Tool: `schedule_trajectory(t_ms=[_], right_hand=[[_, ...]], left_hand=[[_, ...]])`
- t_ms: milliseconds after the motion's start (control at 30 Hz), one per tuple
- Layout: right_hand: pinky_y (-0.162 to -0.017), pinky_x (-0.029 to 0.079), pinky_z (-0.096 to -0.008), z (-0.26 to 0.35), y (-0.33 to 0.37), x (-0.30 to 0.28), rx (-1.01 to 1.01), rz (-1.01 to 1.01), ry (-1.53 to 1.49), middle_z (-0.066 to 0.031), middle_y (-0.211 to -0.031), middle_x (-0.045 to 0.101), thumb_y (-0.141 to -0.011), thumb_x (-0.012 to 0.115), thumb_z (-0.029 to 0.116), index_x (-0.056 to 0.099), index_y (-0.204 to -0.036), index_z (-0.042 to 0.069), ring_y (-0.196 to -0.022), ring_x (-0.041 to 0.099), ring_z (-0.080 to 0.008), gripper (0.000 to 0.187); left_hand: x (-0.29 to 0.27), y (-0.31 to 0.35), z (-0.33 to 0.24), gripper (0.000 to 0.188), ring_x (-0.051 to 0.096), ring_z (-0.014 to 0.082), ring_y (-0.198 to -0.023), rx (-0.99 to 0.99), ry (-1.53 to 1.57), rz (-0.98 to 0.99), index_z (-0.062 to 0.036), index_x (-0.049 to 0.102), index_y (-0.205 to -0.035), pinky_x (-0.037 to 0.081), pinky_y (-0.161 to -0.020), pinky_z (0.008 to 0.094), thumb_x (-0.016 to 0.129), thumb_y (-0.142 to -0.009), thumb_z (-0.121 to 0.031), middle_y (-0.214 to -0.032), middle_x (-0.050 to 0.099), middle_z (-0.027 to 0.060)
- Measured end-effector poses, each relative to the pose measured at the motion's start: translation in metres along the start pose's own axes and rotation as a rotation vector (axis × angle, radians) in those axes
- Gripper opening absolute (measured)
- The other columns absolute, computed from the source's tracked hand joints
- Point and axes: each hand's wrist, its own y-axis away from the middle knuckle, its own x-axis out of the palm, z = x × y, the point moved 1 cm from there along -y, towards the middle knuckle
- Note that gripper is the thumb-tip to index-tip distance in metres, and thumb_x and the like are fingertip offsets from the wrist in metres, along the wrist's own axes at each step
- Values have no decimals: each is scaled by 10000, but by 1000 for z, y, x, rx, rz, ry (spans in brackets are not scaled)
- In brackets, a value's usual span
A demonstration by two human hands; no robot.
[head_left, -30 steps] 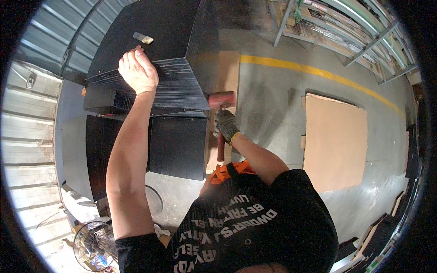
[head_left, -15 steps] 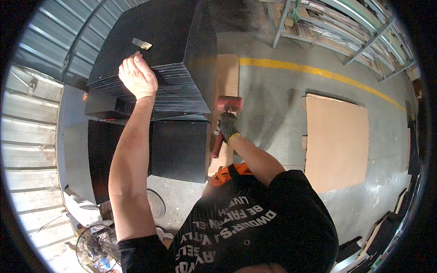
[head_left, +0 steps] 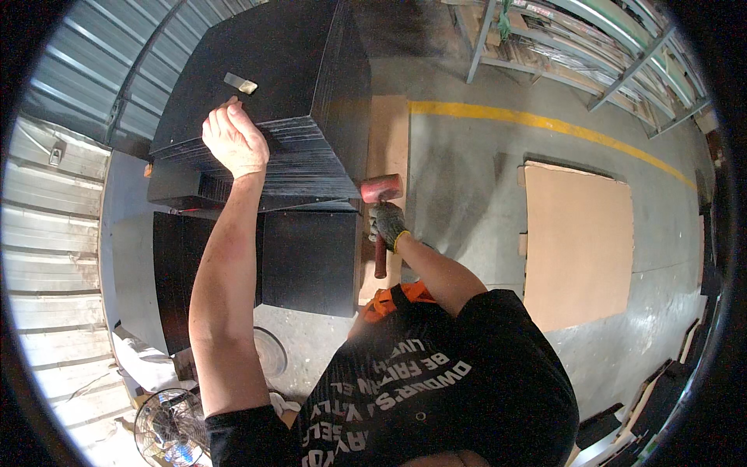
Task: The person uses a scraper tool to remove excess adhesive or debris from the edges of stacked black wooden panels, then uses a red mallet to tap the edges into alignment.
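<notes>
My right hand [head_left: 388, 221], in a dark glove with a yellow cuff, grips the handle of a red mallet [head_left: 381, 188]. The mallet's head is up beyond the fingers, beside the right side of a tall stack of black panels [head_left: 257, 70]. My bare left hand [head_left: 236, 140] is closed at the near edge of the stack's top, its fingers curled; what they hold, if anything, is hidden. Just beyond it, a small flat tool with a pale end [head_left: 240, 83] lies on the top panel.
More black panels [head_left: 307, 261] stand below the stack. A tan board [head_left: 387, 132] runs along its right side. Another tan sheet [head_left: 578, 245] lies on the grey floor at right, near a yellow line [head_left: 498, 114]. A metal rack [head_left: 576, 54] stands far right; a fan [head_left: 169, 428] is at lower left.
My right hand has drawn slightly nearer and the mallet has turned, its head shifting left toward the stack and its handle now more upright. My left hand stays at the stack's edge.
</notes>
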Motion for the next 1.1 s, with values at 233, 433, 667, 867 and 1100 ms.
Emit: schedule_trajectory(t_ms=[233,433,667,867,1100], right_hand=[[-432,367,-362,-3,3,6,-9,-68,-162,13,-568,413,-886,510,162,459,-684,170,-436,410,-170,208],[-457,393,-389,-18,0,4,-67,-38,-279,8,-578,431,-868,550,181,477,-685,166,-453,433,-186,197],[-467,385,-379,-11,1,-1,14,14,-212,21,-589,425,-885,542,276,469,-722,184,-447,408,-179,201],[-404,407,-335,2,27,24,-203,-39,-106,2,-588,460,-955,505,305,515,-797,153,-440,433,-154,219],[-406,455,-309,37,92,62,-252,-94,57,11,-617,481,-931,544,215,544,-843,142,-456,465,-140,114]], left_hand=[[2,1,0,351,570,316,-844,-28,10,29,-56,652,-940,437,-779,412,348,-1002,-220,-913,643,98],[-4,-1,-1,348,569,313,-848,0,1,13,-57,652,-946,435,-778,408,343,-999,-209,-913,642,102],[-5,1,1,332,564,310,-852,-4,-35,36,-63,641,-960,430,-780,404,339,-996,-196,-910,631,101],[1,-1,-2,314,570,296,-855,20,-4,23,-56,623,-919,422,-796,405,351,-993,-196,-903,640,93],[-2,1,0,316,565,302,-841,19,-9,15,-61,626,-928,428,-777,404,344,-996,-184,-910,632,89]])
